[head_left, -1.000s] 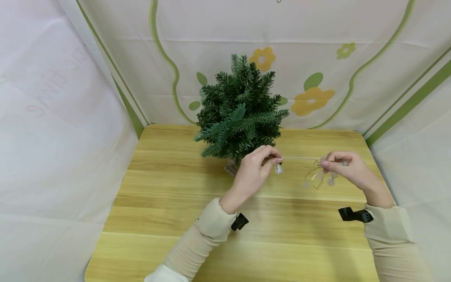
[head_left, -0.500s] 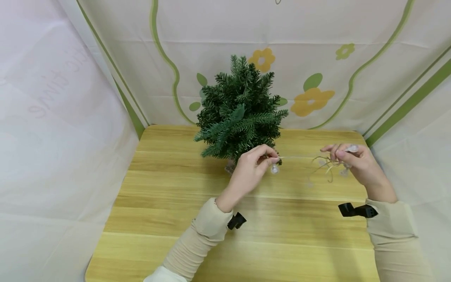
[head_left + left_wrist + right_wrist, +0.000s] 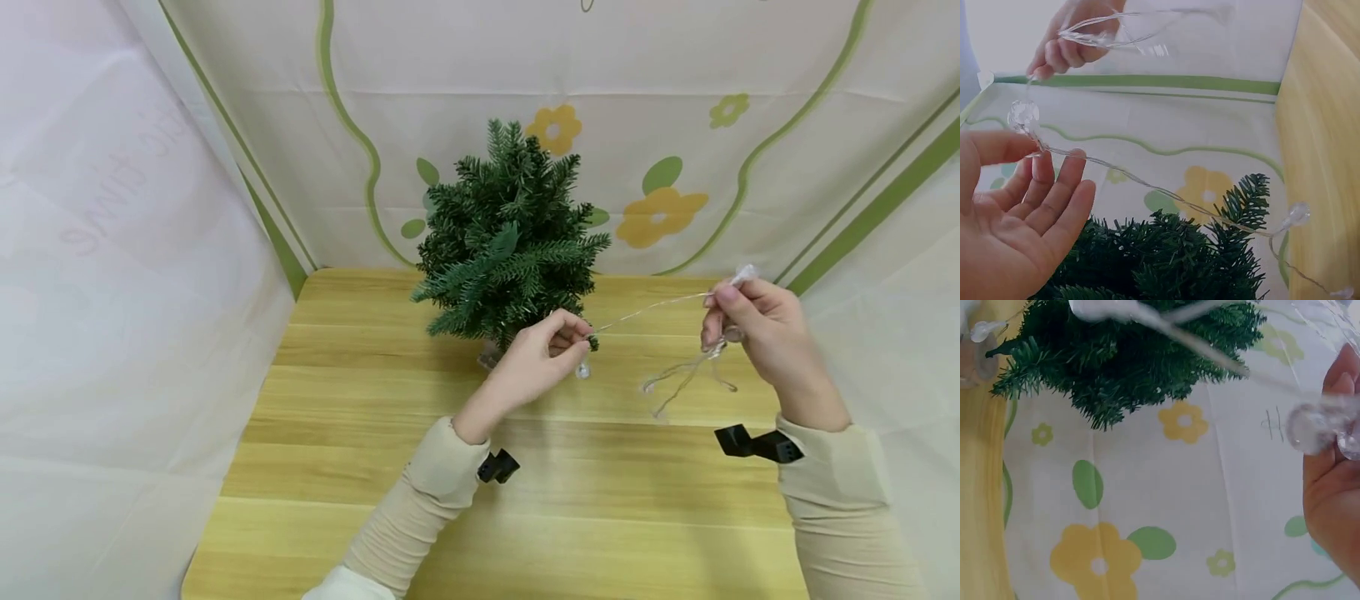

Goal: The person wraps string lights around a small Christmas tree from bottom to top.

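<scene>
A small green artificial Christmas tree (image 3: 513, 233) stands on the wooden table (image 3: 360, 467), its base partly hidden. Beside its lower right branches, my left hand (image 3: 534, 360) pinches the thin wire of clear string lights (image 3: 1166, 192) between thumb and fingertips, right at a clear bulb (image 3: 1024, 115). From there the wire trails past the branches to another bulb (image 3: 1299, 214). Off to the right and higher, my right hand (image 3: 780, 342) grips the bunched remainder, with loops and bulbs (image 3: 1310, 428) hanging below it. A length of wire spans between the two hands.
Behind the table hangs a pale cloth wall (image 3: 465, 50) printed with flowers and green lines. More cloth closes in the left side (image 3: 135, 333) and right side (image 3: 892, 350). A black wrist mount (image 3: 498, 467) sits at each cuff.
My right hand has moved right and up with the bunched lights, drawing a length of wire out straighter between the hands. My left hand has shifted only slightly left.
</scene>
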Demonstrator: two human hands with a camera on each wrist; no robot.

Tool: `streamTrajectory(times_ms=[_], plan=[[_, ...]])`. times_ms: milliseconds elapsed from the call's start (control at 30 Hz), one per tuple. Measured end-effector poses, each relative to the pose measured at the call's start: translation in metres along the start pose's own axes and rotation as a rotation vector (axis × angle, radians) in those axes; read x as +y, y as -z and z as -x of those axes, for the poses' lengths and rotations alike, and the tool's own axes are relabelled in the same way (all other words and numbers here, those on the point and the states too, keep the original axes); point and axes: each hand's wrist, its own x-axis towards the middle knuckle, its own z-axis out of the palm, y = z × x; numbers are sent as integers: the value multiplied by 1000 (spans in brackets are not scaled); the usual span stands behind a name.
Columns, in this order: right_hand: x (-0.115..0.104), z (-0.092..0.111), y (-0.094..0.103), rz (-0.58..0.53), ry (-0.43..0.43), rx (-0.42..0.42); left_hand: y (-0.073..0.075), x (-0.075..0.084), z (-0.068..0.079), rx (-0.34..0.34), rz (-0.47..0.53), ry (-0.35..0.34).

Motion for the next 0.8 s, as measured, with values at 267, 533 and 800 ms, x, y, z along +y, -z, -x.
streamTrajectory(times_ms=[267, 533, 800], plan=[[-7, -8, -26, 261, -59, -35, -2, 8, -5, -170, 93, -70], [0, -13, -40, 271, -47, -110, 6, 33, -1, -131, 256, -158], [-2, -13, -40, 306, -57, -213, 8, 41, 6, -42, 131, -155]])
